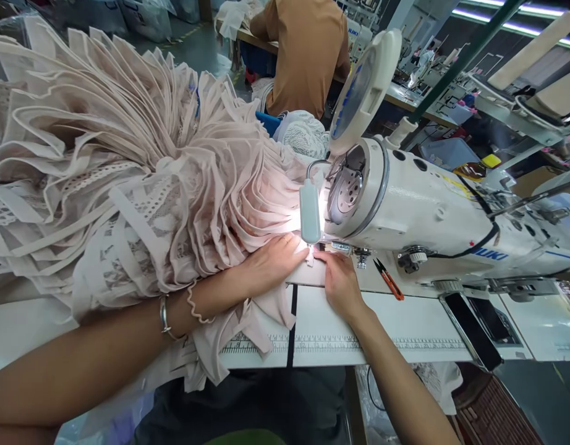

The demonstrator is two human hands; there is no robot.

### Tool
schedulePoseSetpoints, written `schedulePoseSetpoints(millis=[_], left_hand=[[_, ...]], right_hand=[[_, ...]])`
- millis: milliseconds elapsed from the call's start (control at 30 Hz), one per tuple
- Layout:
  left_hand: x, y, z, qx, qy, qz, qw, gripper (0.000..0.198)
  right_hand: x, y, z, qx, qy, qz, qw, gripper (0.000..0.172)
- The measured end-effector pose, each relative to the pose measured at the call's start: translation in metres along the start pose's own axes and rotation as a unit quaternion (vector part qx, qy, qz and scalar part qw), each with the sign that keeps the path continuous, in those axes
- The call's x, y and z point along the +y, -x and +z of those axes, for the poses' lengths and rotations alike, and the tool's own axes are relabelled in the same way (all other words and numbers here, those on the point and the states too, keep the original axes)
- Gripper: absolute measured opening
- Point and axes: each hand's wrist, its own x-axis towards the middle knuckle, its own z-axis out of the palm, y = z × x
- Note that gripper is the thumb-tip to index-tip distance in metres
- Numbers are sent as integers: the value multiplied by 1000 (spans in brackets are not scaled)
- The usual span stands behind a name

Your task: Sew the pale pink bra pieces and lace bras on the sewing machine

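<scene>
A big heap of pale pink lace-trimmed garments (211, 179) spreads over the left of the table and up to the sewing machine (400, 191). My left hand (273, 266) is closed on the pink fabric just left of the needle area, its thumb pointing toward the small lit strip of fabric (310, 258). From the right, my right hand (341, 281) pinches at the same strip with thumb and forefinger; its other fingers are curled under. A grey-green lamp (310, 213) hangs over the spot and hides most of the needle and presser foot.
Orange-handled thread snips (389, 280) lie right of my right hand. A phone (470, 330) rests near the table's front edge, where a printed ruler (331, 343) runs. Behind the machine sits a person in a brown shirt (308, 55). A green pole (465, 59) rises at the right.
</scene>
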Motion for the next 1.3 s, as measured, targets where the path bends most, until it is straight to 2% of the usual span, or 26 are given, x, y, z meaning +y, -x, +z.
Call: schedulePoseSetpoints(millis=[133,300,533,633,733,867,1067,1300], left_hand=[[0,2,-2,-20,25,-22,999,13],[-1,2,-2,-1,94,13,995,26],[3,2,-10,-12,-25,109,994,27],[7,1,-13,-27,-61,137,988,31],[10,1,-13,-30,-60,154,986,28],[10,1,-11,-19,-62,150,987,27],[4,2,-4,32,-33,146,988,30],[7,2,1,30,-32,117,992,34]], right_hand=[[-1,1,0,20,19,-2,1000,36],[-5,3,1,88,78,-89,989,23],[-13,2,3,107,131,-126,978,24],[-19,1,7,103,151,-115,976,29],[-22,-1,9,113,104,-62,986,30],[-19,-2,5,133,-13,8,991,21],[-10,1,-3,102,-28,-48,993,22],[-11,2,-5,97,-9,-68,993,25]])
